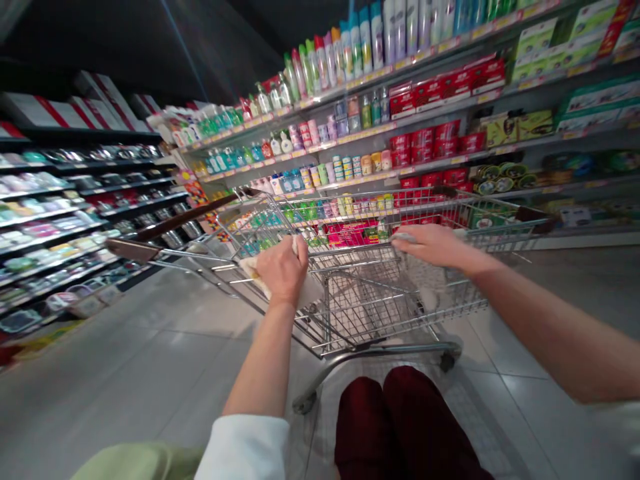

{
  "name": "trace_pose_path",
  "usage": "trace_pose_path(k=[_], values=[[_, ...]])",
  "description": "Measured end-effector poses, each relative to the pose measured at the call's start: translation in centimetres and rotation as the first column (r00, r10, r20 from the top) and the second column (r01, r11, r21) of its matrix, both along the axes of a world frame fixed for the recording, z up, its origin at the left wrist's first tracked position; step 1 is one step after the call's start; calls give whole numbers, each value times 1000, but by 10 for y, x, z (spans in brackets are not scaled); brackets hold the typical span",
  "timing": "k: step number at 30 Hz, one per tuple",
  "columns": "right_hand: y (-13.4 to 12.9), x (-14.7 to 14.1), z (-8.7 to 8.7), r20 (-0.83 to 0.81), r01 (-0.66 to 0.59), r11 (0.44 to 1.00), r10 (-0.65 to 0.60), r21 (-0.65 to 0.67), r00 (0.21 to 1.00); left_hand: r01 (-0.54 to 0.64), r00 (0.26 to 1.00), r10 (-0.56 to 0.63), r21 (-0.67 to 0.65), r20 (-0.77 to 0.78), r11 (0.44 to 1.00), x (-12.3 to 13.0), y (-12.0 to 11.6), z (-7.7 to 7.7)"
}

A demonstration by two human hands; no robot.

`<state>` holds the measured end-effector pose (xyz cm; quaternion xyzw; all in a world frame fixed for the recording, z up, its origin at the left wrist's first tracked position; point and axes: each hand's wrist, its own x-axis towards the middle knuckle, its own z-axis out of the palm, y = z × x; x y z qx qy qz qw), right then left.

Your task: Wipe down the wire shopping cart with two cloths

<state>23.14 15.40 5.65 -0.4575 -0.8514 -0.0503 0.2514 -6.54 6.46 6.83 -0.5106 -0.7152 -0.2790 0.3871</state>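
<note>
Running this remotely off the head cam, so fwiw: the shopping cart [370,313] is side-on right in front of the knees [410,407], handle [133,250] off to the left, and that's the thing both hands are on. Left hand [283,267] is balled up tight round a pale cloth [257,277] at the near top rail [350,252]. Right hand [433,243] is flatter, palm down, fingers over the same rail further along. There's greyish fabric [431,283] hanging just below it, but idk if it's the same cloth or a second one, and can't tell how hard that hand is gripping, if at all.

Stuff I'd worry abt, imo: the cart could roll. It's on castors [305,403], so a lengthwise shove from either hand might send it along the smooth floor [185,373]; can't see any brake tbh. Loose cloth could also snag on the wires, esp. near the left fist where they bunch up, and a tug then might yank the whole cart or pinch a finger. Next, the knees are v close to the bottom frame [390,350], so a pull toward the body could bump a shin. Last thing, if it slid away from me it might nudge the shelves [350,140] behind, prob w/ bottles [360,40] toppling.
</note>
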Motion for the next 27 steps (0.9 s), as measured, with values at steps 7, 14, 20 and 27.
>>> trace_pose_path(k=[7,14,20,27], values=[[-33,-108,-8,-201,166,934,-105,317,974,118,991,-121,-51,-50,992,28,2,-3],[-24,-86,-16,-179,119,899,-46,422,983,321,925,-327,-66,-193,945,21,-5,-21],[-29,-84,-17,-177,112,888,-35,446,984,361,897,-341,22,-283,932,7,-21,-59],[-32,-79,-20,-180,99,877,-15,469,984,259,959,-281,-329,-22,908,-14,-61,-102]])
